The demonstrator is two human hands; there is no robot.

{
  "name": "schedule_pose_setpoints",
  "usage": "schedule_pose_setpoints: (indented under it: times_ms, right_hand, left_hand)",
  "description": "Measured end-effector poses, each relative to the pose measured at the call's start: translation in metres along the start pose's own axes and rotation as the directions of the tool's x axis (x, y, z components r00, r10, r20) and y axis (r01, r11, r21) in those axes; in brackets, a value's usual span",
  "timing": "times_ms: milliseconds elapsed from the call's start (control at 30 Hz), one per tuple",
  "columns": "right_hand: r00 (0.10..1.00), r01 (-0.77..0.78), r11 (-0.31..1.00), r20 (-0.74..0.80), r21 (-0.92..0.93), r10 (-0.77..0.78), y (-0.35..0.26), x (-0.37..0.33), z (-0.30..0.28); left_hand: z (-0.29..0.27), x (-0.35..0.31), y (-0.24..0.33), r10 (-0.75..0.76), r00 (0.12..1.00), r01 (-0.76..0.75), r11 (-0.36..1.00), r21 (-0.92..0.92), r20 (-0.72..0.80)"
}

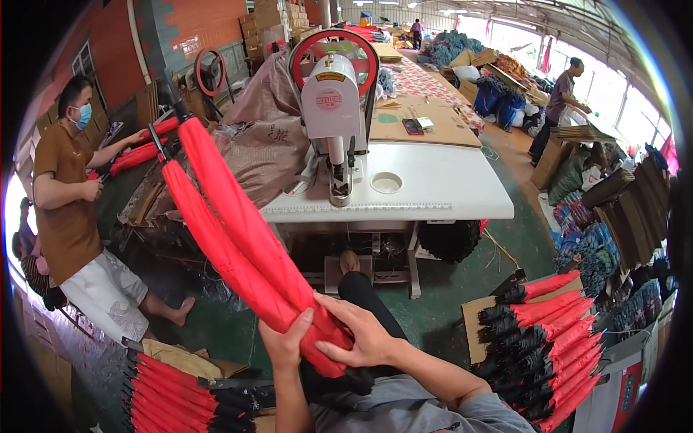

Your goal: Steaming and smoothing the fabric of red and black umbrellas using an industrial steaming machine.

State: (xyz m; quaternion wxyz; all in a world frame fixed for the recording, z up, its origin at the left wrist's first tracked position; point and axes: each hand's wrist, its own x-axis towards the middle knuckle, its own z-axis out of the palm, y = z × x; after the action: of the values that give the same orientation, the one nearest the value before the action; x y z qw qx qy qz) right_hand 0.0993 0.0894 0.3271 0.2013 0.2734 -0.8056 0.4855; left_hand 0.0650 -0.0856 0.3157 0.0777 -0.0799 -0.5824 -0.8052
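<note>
Two long folded red umbrellas [238, 213] lie side by side across my lap, slanting up to the left over the floor. Their dark tips point up and away, and their black ends rest near my waist. My left hand [287, 338] wraps the near part of the pair from the left, thumb on top. On the other side my right hand [361, 330] closes round the same pair, its thumb across the red cloth. The fingers underneath are partly hidden. Beyond the umbrellas stands a white machine [332, 108] with a red wheel, on a white worktable [447, 177].
Bundles of red umbrellas lie at lower left [170, 393] and lower right [559, 346]. A co-worker [76, 187] at left handles more red umbrellas. Another person [559, 108] stands at far right. A phone [413, 126] lies on cardboard. My foot [349, 263] is on a pedal under the table.
</note>
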Motion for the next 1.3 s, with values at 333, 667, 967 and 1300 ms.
schedule_pose_setpoints:
  times_ms: [333, 667, 967, 1300]
  right_hand:
    - [0.932, -0.355, 0.921, 0.135, 0.164, 0.335, 0.029, 0.039, 0.001]
    - [0.940, -0.328, 0.594, 0.194, 0.735, 0.280, 0.063, 0.077, 0.032]
    - [0.839, -0.510, 0.495, 0.281, 0.704, 0.465, 0.099, 0.055, 0.049]
    - [0.838, -0.522, 0.473, 0.322, 0.709, 0.441, 0.109, 0.058, 0.033]
  left_hand:
    - [-0.023, 0.010, -0.001, 0.044, 0.989, -0.059, 0.993, 0.100, 0.144]
    - [-0.034, 0.012, -0.037, -0.117, 0.943, -0.009, 0.927, 0.374, 0.311]
    - [-0.038, 0.013, -0.058, -0.322, 0.889, 0.211, 0.919, 0.334, 0.326]
    - [-0.020, 0.010, -0.057, -0.214, 0.941, 0.169, 0.968, 0.183, 0.263]
